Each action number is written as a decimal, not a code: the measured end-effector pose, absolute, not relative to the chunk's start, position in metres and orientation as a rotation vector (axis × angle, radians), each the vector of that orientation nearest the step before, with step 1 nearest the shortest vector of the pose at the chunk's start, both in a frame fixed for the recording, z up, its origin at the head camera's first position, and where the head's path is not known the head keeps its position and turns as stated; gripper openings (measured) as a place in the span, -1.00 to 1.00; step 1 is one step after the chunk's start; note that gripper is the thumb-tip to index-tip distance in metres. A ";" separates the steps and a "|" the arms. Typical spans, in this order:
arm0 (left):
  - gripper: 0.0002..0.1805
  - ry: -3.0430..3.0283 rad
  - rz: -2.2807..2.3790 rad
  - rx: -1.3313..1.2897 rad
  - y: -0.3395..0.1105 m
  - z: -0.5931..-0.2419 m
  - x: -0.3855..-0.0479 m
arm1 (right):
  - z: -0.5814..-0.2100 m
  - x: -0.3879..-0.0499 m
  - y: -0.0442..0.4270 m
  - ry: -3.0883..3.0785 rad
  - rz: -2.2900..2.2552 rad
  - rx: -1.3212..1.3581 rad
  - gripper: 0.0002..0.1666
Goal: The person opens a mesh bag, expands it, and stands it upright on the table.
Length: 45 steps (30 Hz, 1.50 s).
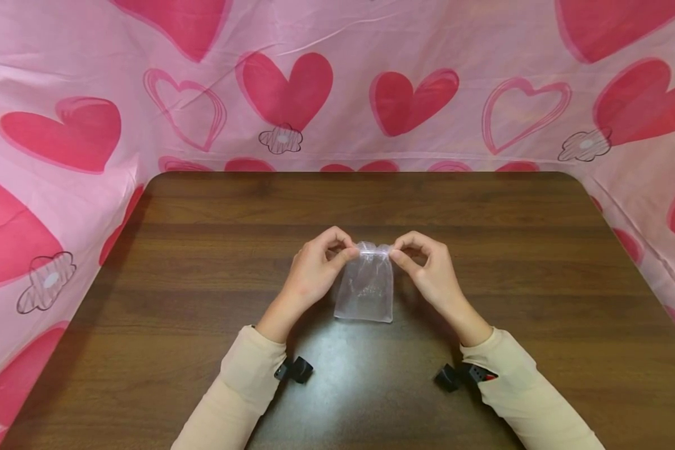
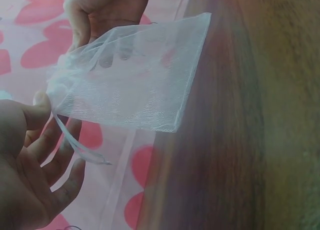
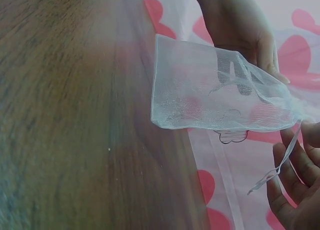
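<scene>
A sheer white organza drawstring bag (image 1: 365, 290) hangs between the two hands, its mouth gathered at the top. My left hand (image 1: 313, 265) pinches the gathered neck at its left side between thumb and forefinger. On the opposite side, my right hand (image 1: 427, 265) pinches the neck the same way. A loop of ribbon drawstring (image 2: 75, 142) dangles by the left fingers in the left wrist view. Another ribbon end (image 3: 275, 172) hangs beside the right fingers in the right wrist view. Through the thin mesh, fingers behind the bag show; no contents can be made out.
A dark wood-grain table (image 1: 174, 262) lies beneath the hands. Pink cloth with red hearts (image 1: 413, 103) surrounds its back and sides. Each wrist carries a small black camera (image 1: 302, 370) at the cuff of a cream sleeve (image 1: 247, 375).
</scene>
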<state>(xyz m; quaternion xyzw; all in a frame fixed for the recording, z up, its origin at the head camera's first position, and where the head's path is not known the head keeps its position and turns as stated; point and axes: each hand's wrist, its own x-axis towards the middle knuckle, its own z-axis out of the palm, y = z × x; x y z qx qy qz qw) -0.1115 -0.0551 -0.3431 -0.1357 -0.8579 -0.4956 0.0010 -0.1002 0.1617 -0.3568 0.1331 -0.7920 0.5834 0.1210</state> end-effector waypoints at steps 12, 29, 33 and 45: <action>-0.87 -2.708 -1.542 -0.431 -0.056 -0.343 -0.112 | -0.359 -0.101 0.164 -2.337 1.632 0.411 -0.92; -0.89 -2.672 -1.583 -0.380 -0.064 -0.342 -0.116 | -0.356 -0.105 0.173 -2.337 1.610 0.406 -0.93; -0.89 -2.665 -1.573 -0.377 -0.064 -0.342 -0.117 | -0.354 -0.105 0.176 -2.372 1.578 0.418 -0.93; -0.90 -2.626 -1.560 -0.390 -0.067 -0.340 -0.118 | -0.346 -0.106 0.184 -2.465 1.353 0.501 -0.89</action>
